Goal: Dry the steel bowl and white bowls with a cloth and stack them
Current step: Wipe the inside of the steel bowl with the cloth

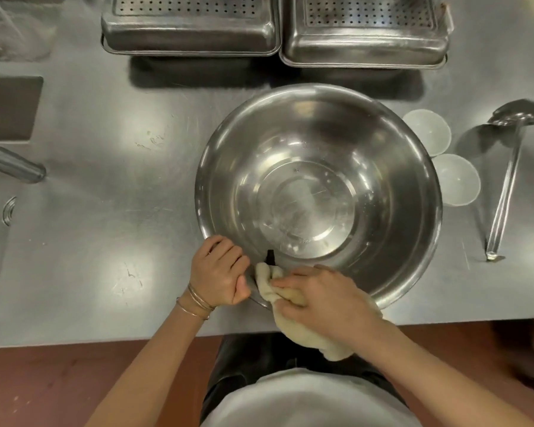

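A large steel bowl [318,192] stands upright on the steel counter, close to its front edge. My left hand [218,271] grips the bowl's near-left rim with curled fingers. My right hand [324,300] holds a cream cloth [276,288] and presses it against the near rim and inner wall; the cloth's tail hangs over the counter edge below my wrist. Two small white bowls [427,132] [457,180] sit upright side by side just right of the steel bowl, partly hidden by its rim.
Two perforated steel pans [188,29] [364,35] stand at the back of the counter [105,180]. A long steel ladle [506,180] lies at the right. A tap spout [13,164] and a sink opening are at the left edge.
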Demonstrator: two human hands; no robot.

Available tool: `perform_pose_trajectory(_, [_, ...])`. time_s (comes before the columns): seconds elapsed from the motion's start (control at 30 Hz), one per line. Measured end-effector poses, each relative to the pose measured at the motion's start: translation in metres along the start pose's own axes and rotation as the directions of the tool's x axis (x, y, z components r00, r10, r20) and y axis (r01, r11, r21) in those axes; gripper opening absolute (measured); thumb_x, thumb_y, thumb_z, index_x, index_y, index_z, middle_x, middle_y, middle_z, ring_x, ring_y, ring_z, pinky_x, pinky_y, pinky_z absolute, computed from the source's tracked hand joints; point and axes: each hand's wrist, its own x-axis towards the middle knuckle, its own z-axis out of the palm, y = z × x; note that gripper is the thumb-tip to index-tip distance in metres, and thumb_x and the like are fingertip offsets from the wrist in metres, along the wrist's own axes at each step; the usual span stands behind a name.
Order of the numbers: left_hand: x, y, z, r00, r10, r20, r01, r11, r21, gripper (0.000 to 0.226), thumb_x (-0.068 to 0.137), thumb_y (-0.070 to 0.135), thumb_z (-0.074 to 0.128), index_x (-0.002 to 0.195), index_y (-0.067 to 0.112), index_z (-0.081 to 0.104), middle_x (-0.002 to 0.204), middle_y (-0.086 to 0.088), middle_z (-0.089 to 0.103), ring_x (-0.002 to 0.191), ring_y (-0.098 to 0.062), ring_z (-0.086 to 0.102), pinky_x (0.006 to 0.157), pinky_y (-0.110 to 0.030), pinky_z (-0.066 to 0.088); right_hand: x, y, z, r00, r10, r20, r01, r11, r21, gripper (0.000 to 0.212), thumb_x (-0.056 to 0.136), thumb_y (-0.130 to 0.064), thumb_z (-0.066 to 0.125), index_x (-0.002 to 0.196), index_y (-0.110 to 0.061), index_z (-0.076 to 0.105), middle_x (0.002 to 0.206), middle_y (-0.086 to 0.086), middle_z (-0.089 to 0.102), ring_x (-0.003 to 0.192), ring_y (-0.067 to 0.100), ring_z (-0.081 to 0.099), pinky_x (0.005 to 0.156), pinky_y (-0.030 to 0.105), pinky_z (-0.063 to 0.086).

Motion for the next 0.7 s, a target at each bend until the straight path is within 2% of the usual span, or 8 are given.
perform_pose_trajectory(0.17, [0.007, -0.018, -0.005, 0.998, 0.066, 0.011, -0.066, 0.997, -0.028, 0.034, 0.074, 0.016, 0.036, 0.055, 0.009, 0.062, 0.055, -0.004, 0.058, 0.052, -0.023, 0.053, 0.070, -0.031, 0.041, -0.029, 0.052, -0.016, 0.987, 0.158, -0.003, -0.157, 0.979, -0.131, 0.037, 0.085, -0.046, 0.043, 0.120, -0.047, 0.054, 0.124, -0.022, 0.055, 0.114, 0.010, 0.047, 0.089, 0.022, 0.042])
perform_pose_trajectory(0.27, [0.013, -0.019, -0.009, 0.998, 0.063, 0.029, -0.061, 0.997, -0.046, 0.035, 0.080, 0.016, 0.037, 0.058, 0.009, 0.064, 0.059, -0.004, 0.061, 0.058, -0.023, 0.055, 0.079, -0.033, 0.043, -0.040, 0.079, -0.036, 0.974, 0.224, -0.047, -0.228, 0.933, -0.280, 0.031, 0.086, -0.041, 0.044, 0.112, -0.044, 0.059, 0.117, -0.020, 0.059, 0.106, 0.012, 0.050, 0.074, 0.018, 0.036])
perform_pose_trajectory(0.33, [0.012, -0.013, -0.015, 0.997, 0.025, 0.070, -0.023, 0.999, -0.030, 0.033, 0.082, 0.021, 0.042, 0.065, 0.010, 0.067, 0.066, -0.003, 0.065, 0.069, -0.022, 0.059, 0.089, -0.036, 0.042, -0.038, 0.083, -0.038, 0.970, 0.216, -0.110, -0.239, 0.934, -0.267, 0.030, 0.087, -0.043, 0.046, 0.114, -0.046, 0.059, 0.116, -0.021, 0.059, 0.104, 0.013, 0.052, 0.072, 0.022, 0.040])
perform_pose_trajectory(0.43, [0.006, 0.018, -0.016, 0.986, 0.025, 0.167, -0.025, 1.000, -0.008, 0.030, 0.080, 0.034, 0.050, 0.081, 0.014, 0.073, 0.081, 0.001, 0.070, 0.086, -0.019, 0.063, 0.097, -0.041, 0.040, -0.015, 0.075, -0.024, 0.954, 0.185, -0.235, -0.225, 0.962, -0.155, 0.029, 0.088, -0.044, 0.049, 0.116, -0.047, 0.058, 0.118, -0.022, 0.058, 0.105, 0.016, 0.053, 0.080, 0.031, 0.049])
perform_pose_trajectory(0.5, [0.000, 0.048, -0.009, 0.968, 0.105, 0.227, -0.093, 0.994, -0.063, 0.035, 0.082, 0.043, 0.051, 0.087, 0.015, 0.072, 0.083, 0.002, 0.070, 0.085, -0.017, 0.064, 0.093, -0.039, 0.043, 0.007, 0.066, -0.011, 0.960, 0.138, -0.245, -0.172, 0.977, -0.127, 0.030, 0.089, -0.046, 0.050, 0.118, -0.046, 0.058, 0.118, -0.018, 0.059, 0.105, 0.019, 0.053, 0.082, 0.033, 0.049])
perform_pose_trajectory(0.53, [-0.003, 0.059, -0.004, 0.960, 0.142, 0.241, -0.124, 0.988, -0.089, 0.039, 0.084, 0.047, 0.050, 0.086, 0.015, 0.072, 0.080, 0.003, 0.069, 0.078, -0.016, 0.064, 0.085, -0.037, 0.045, 0.018, 0.063, -0.005, 0.970, 0.123, -0.209, -0.150, 0.981, -0.120, 0.031, 0.089, -0.048, 0.049, 0.119, -0.046, 0.056, 0.119, -0.016, 0.059, 0.105, 0.019, 0.053, 0.082, 0.034, 0.049])
perform_pose_trajectory(0.63, [-0.003, 0.054, 0.002, 0.956, 0.202, 0.212, -0.187, 0.979, -0.085, 0.050, 0.085, 0.061, 0.049, 0.069, 0.017, 0.066, 0.062, 0.004, 0.060, 0.055, -0.015, 0.055, 0.055, -0.030, 0.042, 0.040, 0.061, 0.011, 0.997, 0.078, 0.030, -0.075, 0.995, -0.071, 0.037, 0.087, -0.054, 0.049, 0.121, -0.044, 0.056, 0.119, -0.008, 0.059, 0.110, 0.017, 0.052, 0.084, 0.033, 0.045])
perform_pose_trajectory(0.7, [-0.002, 0.034, -0.003, 0.946, 0.265, 0.185, -0.261, 0.964, -0.048, 0.056, 0.082, 0.068, 0.048, 0.061, 0.017, 0.061, 0.056, 0.004, 0.054, 0.049, -0.014, 0.049, 0.048, -0.027, 0.037, 0.043, 0.068, 0.018, 0.984, 0.040, 0.172, -0.039, 0.999, -0.011, 0.036, 0.087, -0.054, 0.050, 0.120, -0.040, 0.058, 0.121, -0.008, 0.059, 0.110, 0.015, 0.052, 0.083, 0.028, 0.042])
